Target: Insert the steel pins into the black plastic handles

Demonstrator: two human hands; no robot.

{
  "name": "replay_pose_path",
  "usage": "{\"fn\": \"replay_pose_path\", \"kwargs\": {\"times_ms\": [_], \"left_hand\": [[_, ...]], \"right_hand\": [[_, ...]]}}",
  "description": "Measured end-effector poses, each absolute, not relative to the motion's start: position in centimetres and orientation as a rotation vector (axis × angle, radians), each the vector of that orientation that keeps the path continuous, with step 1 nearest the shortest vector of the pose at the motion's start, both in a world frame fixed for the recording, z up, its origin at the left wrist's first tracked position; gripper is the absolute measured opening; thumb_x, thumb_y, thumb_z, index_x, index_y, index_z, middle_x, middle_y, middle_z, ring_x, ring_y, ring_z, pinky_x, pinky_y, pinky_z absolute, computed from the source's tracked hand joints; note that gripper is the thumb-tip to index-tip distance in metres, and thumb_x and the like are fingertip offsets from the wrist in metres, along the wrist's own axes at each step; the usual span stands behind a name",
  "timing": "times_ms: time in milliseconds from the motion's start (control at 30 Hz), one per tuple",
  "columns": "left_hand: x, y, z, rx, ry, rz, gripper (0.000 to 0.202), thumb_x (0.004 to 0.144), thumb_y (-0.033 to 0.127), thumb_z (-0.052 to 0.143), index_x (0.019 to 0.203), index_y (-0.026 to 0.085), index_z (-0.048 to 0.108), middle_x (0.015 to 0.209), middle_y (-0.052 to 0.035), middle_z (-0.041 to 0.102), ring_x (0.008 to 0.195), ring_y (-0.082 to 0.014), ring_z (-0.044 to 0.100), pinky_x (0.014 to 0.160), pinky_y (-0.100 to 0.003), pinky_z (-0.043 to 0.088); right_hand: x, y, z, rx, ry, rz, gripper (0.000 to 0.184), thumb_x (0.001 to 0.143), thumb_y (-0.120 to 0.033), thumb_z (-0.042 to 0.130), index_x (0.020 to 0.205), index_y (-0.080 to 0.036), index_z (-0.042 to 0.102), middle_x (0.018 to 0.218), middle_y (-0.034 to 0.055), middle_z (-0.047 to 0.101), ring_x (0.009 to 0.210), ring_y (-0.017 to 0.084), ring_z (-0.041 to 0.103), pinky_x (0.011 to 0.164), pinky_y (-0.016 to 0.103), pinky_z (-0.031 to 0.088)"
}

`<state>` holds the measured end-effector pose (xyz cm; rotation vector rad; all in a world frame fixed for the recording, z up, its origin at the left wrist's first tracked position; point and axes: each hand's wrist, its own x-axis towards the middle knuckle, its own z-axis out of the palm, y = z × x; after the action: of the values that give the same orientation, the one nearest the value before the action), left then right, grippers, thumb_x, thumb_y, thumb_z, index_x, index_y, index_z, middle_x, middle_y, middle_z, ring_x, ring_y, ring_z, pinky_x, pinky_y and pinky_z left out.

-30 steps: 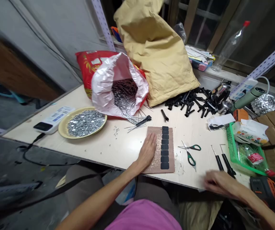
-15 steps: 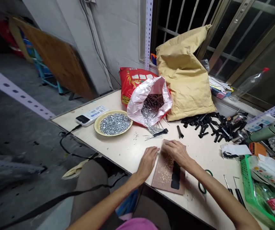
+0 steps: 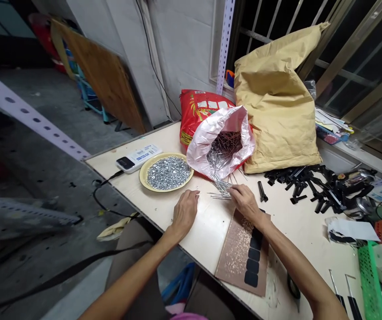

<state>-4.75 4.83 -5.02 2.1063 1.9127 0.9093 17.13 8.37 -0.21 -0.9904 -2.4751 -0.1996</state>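
Observation:
My left hand (image 3: 185, 211) rests on the pale tabletop (image 3: 211, 231) with its fingers curled down, near a yellow plate (image 3: 144, 177) heaped with small silver nuts. My right hand (image 3: 244, 201) reaches over the top of a brown board (image 3: 237, 249) that carries a column of black pads (image 3: 252, 260). Its fingertips touch loose thin metal pins (image 3: 220, 189) spilling from an open pink-and-white plastic bag (image 3: 207, 142). Whether it grips a pin I cannot tell.
A large tan paper sack (image 3: 277, 102) and a red bag (image 3: 199, 111) stand behind. Black plastic parts (image 3: 314, 186) lie scattered at right, with a green basket (image 3: 369, 271) at the right edge. A white power strip (image 3: 137, 156) with a cable sits at left.
The view swung left. My right hand came from the table's right edge onto the board, then up to the loose pins. My left hand slid off the board toward the plate.

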Motion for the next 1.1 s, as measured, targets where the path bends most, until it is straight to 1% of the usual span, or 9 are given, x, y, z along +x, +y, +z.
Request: {"fn": "replay_pose_path", "kwargs": {"times_ms": [133, 300, 433, 633, 733, 833, 900, 1000, 1100], "left_hand": [[-5.1, 4.8, -4.4, 2.06, 2.028, 0.574, 0.028, 0.091, 0.018, 0.037, 0.102, 0.016, 0.062, 0.089, -0.0082, 0.062, 0.078, -0.0201, 0.06, 0.064, -0.028, 0.044], [-4.7, 5.2, -3.8, 2.091, 2.056, 0.403, 0.027, 0.091, 0.019, 0.038, 0.096, 0.021, 0.064, 0.09, -0.0059, 0.06, 0.079, -0.0187, 0.058, 0.056, -0.026, 0.036], [-4.3, 6.1, -4.1, 2.15, 2.025, 0.42, 0.028, 0.088, 0.013, 0.038, 0.084, 0.02, 0.064, 0.089, -0.0067, 0.06, 0.078, -0.0196, 0.058, 0.054, -0.027, 0.035], [-3.4, 6.6, -4.1, 1.964, 1.989, 0.658, 0.027, 0.083, 0.004, 0.036, 0.075, 0.017, 0.059, 0.085, -0.01, 0.06, 0.078, -0.022, 0.058, 0.057, -0.029, 0.039], [-3.2, 6.2, -3.8, 1.819, 1.915, 0.814, 0.019, 0.083, 0.008, 0.041, 0.075, 0.018, 0.056, 0.082, -0.0074, 0.06, 0.076, -0.0202, 0.058, 0.059, -0.028, 0.041], [-2.9, 5.2, -3.2, 1.475, 1.647, 1.043, 0.013, 0.083, 0.018, 0.045, 0.072, 0.019, 0.052, 0.073, -0.0021, 0.058, 0.06, -0.0141, 0.054, 0.055, -0.026, 0.041], [-2.4, 4.3, -2.5, 1.207, 1.407, 1.121, 0.015, 0.082, 0.03, 0.05, 0.073, 0.018, 0.052, 0.069, 0.0004, 0.058, 0.05, -0.0104, 0.05, 0.05, -0.024, 0.04], [-1.4, 3.1, -1.3, 0.827, 1.093, 1.184, 0.031, 0.068, 0.043, 0.068, 0.073, 0.016, 0.055, 0.063, 0.0025, 0.058, 0.049, -0.0079, 0.048, 0.049, -0.022, 0.04], [-0.6, 2.4, -0.4, 0.636, 0.988, 1.194, 0.038, 0.053, 0.042, 0.079, 0.069, 0.014, 0.058, 0.06, 0.0027, 0.058, 0.052, -0.0076, 0.05, 0.053, -0.022, 0.043]], "right_hand": [[17.5, 6.5, 1.1, -1.05, -2.227, 0.033, 0.03, 0.09, -0.011, 0.038, 0.112, -0.02, 0.057, 0.093, 0.0072, 0.058, 0.084, 0.017, 0.058, 0.075, 0.029, 0.051], [17.3, 4.3, 1.3, -1.124, -2.12, 0.18, 0.036, 0.085, -0.008, 0.038, 0.113, -0.02, 0.058, 0.091, 0.0061, 0.057, 0.081, 0.016, 0.06, 0.07, 0.028, 0.053], [17.1, 2.8, 1.4, -1.166, -2.141, 0.239, 0.033, 0.088, -0.011, 0.039, 0.112, -0.019, 0.06, 0.091, 0.007, 0.061, 0.082, 0.018, 0.062, 0.07, 0.029, 0.054], [16.8, 1.6, 1.6, -1.159, -2.11, 0.282, 0.022, 0.094, -0.019, 0.042, 0.1, -0.018, 0.063, 0.087, 0.0069, 0.065, 0.081, 0.018, 0.064, 0.071, 0.029, 0.053], [16.4, 1.5, 1.6, -1.179, -2.081, 0.29, 0.021, 0.093, -0.02, 0.043, 0.099, -0.017, 0.063, 0.085, 0.007, 0.065, 0.08, 0.019, 0.064, 0.071, 0.03, 0.053], [15.7, 1.2, 1.7, -1.186, -2.082, 0.338, 0.023, 0.093, -0.02, 0.043, 0.1, -0.017, 0.064, 0.084, 0.0067, 0.064, 0.077, 0.018, 0.063, 0.068, 0.029, 0.052], [15.1, 0.9, 1.6, -1.176, -2.103, 0.361, 0.025, 0.094, -0.02, 0.041, 0.104, -0.018, 0.064, 0.081, 0.0057, 0.062, 0.073, 0.017, 0.061, 0.065, 0.027, 0.051], [14.5, 0.6, 1.4, -1.22, -2.144, 0.346, 0.03, 0.094, -0.018, 0.038, 0.11, -0.019, 0.064, 0.077, 0.0043, 0.057, 0.068, 0.015, 0.059, 0.061, 0.026, 0.05], [14.4, 0.3, 1.2, -1.299, -2.184, 0.273, 0.032, 0.094, -0.017, 0.037, 0.113, -0.02, 0.063, 0.077, 0.0041, 0.055, 0.068, 0.015, 0.056, 0.06, 0.025, 0.049]]}}
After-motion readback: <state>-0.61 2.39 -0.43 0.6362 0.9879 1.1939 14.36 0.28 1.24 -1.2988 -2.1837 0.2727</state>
